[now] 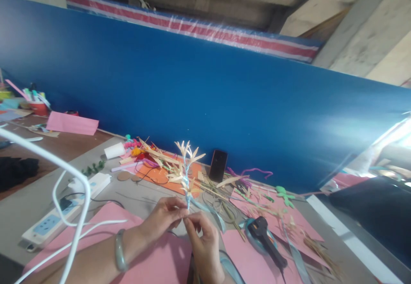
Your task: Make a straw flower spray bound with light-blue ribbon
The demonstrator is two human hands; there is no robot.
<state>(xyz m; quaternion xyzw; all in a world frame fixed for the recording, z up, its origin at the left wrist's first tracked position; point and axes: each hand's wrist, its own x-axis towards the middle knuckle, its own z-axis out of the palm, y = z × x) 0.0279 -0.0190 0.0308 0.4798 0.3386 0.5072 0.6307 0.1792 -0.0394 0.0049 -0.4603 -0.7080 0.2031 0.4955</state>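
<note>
Upright above my fingers stands a handmade straw flower stem (186,170), with pale pointed petals fanned out along a light-blue wrapped stalk. My left hand (165,215), with a jade-coloured bangle on its wrist, pinches the lower end of the stalk. Right beside it, my right hand (204,237) has thumb and forefinger pressed together at the stalk's bottom tip. The fingertips of both hands almost meet and hide the very end of the stem. Below them lies pink paper (157,254).
A black glue gun (268,241) rests on a roll of light-blue ribbon at right. A phone (218,165) leans on the blue partition (205,83). Straw strips and orange paper (154,176) lie behind my hands. A power strip (51,222) and white cable (80,177) are at left.
</note>
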